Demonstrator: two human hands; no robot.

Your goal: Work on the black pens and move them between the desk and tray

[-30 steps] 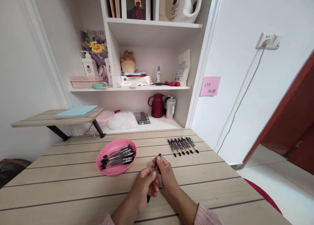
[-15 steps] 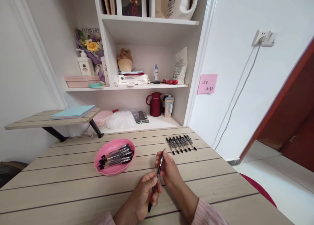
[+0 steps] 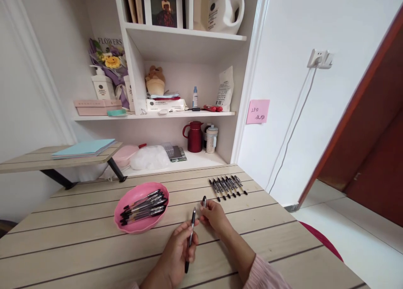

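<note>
My left hand (image 3: 178, 249) is closed round a black pen (image 3: 189, 240), which points up and away over the wooden table (image 3: 78, 247). Just to its right, my right hand (image 3: 214, 215) pinches the pen's small cap (image 3: 204, 201), held apart from the pen tip. A pink bowl (image 3: 124, 222) with several black pens in it sits to the left of my hands. A row of several capped pens (image 3: 227, 185) lies on the table beyond my right hand.
White shelves (image 3: 176, 114) behind the table hold a red jug (image 3: 194, 136), bottles, a box and a plush toy. A small raised wooden stand (image 3: 47, 161) with a blue folder is at the left. A pink note (image 3: 257, 111) is stuck on the wall.
My right hand has pulled the cap off the pen; cap and pen are now separate. The view has shifted slightly right and up.
</note>
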